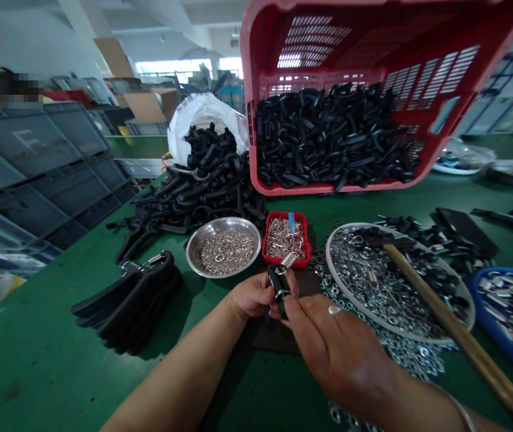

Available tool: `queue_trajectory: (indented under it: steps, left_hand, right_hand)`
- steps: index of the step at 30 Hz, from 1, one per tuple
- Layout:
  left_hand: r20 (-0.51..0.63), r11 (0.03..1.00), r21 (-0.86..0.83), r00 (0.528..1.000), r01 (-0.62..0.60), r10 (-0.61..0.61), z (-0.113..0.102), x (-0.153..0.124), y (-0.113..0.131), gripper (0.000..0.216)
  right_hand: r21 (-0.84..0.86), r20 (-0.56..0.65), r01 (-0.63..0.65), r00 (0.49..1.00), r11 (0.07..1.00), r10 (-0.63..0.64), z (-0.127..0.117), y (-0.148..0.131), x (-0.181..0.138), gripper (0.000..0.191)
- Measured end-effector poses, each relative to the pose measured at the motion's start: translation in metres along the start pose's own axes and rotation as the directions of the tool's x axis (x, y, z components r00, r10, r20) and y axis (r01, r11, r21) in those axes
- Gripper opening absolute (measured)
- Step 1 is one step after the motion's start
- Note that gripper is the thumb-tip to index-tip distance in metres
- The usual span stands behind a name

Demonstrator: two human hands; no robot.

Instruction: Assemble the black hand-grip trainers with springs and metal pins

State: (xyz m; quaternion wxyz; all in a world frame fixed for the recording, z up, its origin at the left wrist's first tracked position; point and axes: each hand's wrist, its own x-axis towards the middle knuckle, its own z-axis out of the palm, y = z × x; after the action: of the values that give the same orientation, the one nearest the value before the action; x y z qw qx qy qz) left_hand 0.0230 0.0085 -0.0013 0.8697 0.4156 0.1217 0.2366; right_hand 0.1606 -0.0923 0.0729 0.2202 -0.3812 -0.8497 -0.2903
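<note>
In the middle of the head view, my left hand (252,296) is closed around a black plastic hand-grip handle (278,283). A silvery coil spring (289,260) stands at its top end. My right hand (344,345), with a ring on one finger, pinches the same handle from the right, its fingertips against the lower part. The fingers hide much of the handle. Beneath both hands lies a dark flat block (278,342). Just beyond them sits a small red tray (308,257) of metal pins.
A steel bowl (192,255) holds small metal parts. Finished-looking black grips (134,306) are stacked left. A wooden-handled hammer (445,318) rests across a pale tray (468,318) of hardware. A red basket (249,120) of black parts stands behind. A blue tray (474,300) is far right.
</note>
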Motion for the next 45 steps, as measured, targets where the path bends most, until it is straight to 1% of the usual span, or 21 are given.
queue_trajectory:
  steps: [3, 6, 10, 13, 15, 16, 17, 18, 19, 21, 23, 25, 28, 29, 30, 33, 34, 35, 38, 42, 45]
  left_hand:
    - [-0.013, 0.999, -0.042, 1.000, -0.020, 0.020, 0.005, 0.004, 0.000, 0.049]
    - [-0.060, 0.991, -0.126, 0.998, -0.042, 0.035, 0.013, 0.011, -0.002, 0.045]
    - [-0.206, 0.985, -0.093, 0.971, -0.144, 0.122, 0.024, 0.020, -0.006, 0.038]
    - [-0.359, 0.972, 0.082, 0.903, -0.220, 0.235, 0.030, 0.025, -0.012, 0.035]
    - [-0.424, 0.949, 0.195, 0.851, -0.249, 0.311, 0.033, 0.028, -0.016, 0.036]
    - [-0.445, 0.939, 0.227, 0.830, -0.257, 0.335, 0.034, 0.029, -0.018, 0.038]
    - [-0.464, 0.935, 0.240, 0.814, -0.263, 0.348, 0.035, 0.029, -0.020, 0.039]
    - [-0.487, 0.936, 0.232, 0.801, -0.266, 0.349, 0.036, 0.030, -0.021, 0.040]
    - [-0.514, 0.943, 0.203, 0.791, -0.265, 0.333, 0.038, 0.030, -0.021, 0.040]
    - [-0.554, 0.965, 0.101, 0.792, -0.243, 0.257, 0.039, 0.031, -0.020, 0.038]
    - [-0.552, 0.980, 0.012, 0.815, -0.200, 0.173, 0.039, 0.031, -0.017, 0.039]
    - [-0.552, 0.984, 0.014, 0.819, -0.178, 0.156, 0.038, 0.030, -0.015, 0.042]
    - [-0.554, 0.985, 0.061, 0.815, -0.162, 0.168, 0.034, 0.030, -0.012, 0.041]
    - [-0.554, 0.986, 0.043, 0.818, -0.159, 0.156, 0.034, 0.029, -0.011, 0.041]
    - [-0.552, 0.987, 0.008, 0.822, -0.160, 0.137, 0.033, 0.029, -0.009, 0.040]
    - [-0.529, 0.985, -0.099, 0.846, -0.142, 0.068, 0.034, 0.028, -0.005, 0.041]
    - [-0.520, 0.985, -0.118, 0.853, -0.123, 0.044, 0.034, 0.028, -0.005, 0.041]
    - [-0.517, 0.987, -0.125, 0.856, -0.102, 0.022, 0.035, 0.028, -0.004, 0.041]
    - [-0.535, 0.988, -0.134, 0.845, -0.071, -0.012, 0.034, 0.028, -0.006, 0.039]
    - [-0.486, 0.985, -0.168, 0.873, -0.045, -0.042, 0.030, 0.028, -0.007, 0.033]
    - [-0.473, 0.991, -0.131, 0.881, -0.032, -0.034, 0.029, 0.028, -0.008, 0.031]
  right_hand:
    - [-0.008, -0.070, -0.161, 0.985, 0.987, 0.160, 0.013, 0.001, -0.004, 0.021]
    - [0.141, -0.057, -0.366, 0.925, 0.920, 0.377, 0.026, 0.008, -0.007, 0.021]
    - [0.355, 0.219, -0.610, 0.791, 0.708, 0.571, 0.036, 0.028, -0.007, 0.029]
    - [0.476, 0.547, -0.784, 0.619, 0.399, 0.563, 0.043, 0.043, -0.007, 0.046]
    - [0.475, 0.747, -0.871, 0.476, 0.129, 0.463, 0.048, 0.051, -0.006, 0.058]
    - [0.437, 0.816, -0.899, 0.414, 0.040, 0.402, 0.050, 0.053, -0.007, 0.062]
    - [0.395, 0.856, -0.918, 0.375, 0.017, 0.355, 0.052, 0.055, -0.007, 0.066]
    - [0.367, 0.862, -0.928, 0.366, 0.067, 0.350, 0.053, 0.056, -0.007, 0.068]
    - [0.351, 0.835, -0.919, 0.394, 0.180, 0.385, 0.054, 0.056, -0.008, 0.068]
    - [0.285, 0.680, -0.828, 0.529, 0.483, 0.507, 0.056, 0.054, -0.011, 0.065]
    - [0.195, 0.523, -0.721, 0.650, 0.665, 0.551, 0.057, 0.051, -0.015, 0.059]
    - [0.219, 0.551, -0.710, 0.656, 0.669, 0.516, 0.059, 0.050, -0.016, 0.061]
    - [0.329, 0.755, -0.772, 0.561, 0.544, 0.339, 0.060, 0.053, -0.015, 0.071]
    - [0.327, 0.769, -0.773, 0.552, 0.544, 0.322, 0.059, 0.055, -0.014, 0.072]
    - [0.306, 0.739, -0.755, 0.572, 0.580, 0.355, 0.058, 0.056, -0.012, 0.071]
    - [0.178, 0.491, -0.633, 0.720, 0.753, 0.489, 0.055, 0.059, -0.010, 0.056]
    - [0.156, 0.445, -0.610, 0.746, 0.777, 0.496, 0.056, 0.059, -0.010, 0.053]
    - [0.170, 0.463, -0.612, 0.741, 0.772, 0.486, 0.056, 0.058, -0.011, 0.053]
    - [0.237, 0.611, -0.707, 0.642, 0.666, 0.464, 0.058, 0.057, -0.014, 0.062]
    - [0.157, 0.493, -0.665, 0.693, 0.730, 0.525, 0.056, 0.056, -0.017, 0.051]
    - [0.226, 0.621, -0.738, 0.612, 0.636, 0.490, 0.053, 0.056, -0.017, 0.060]
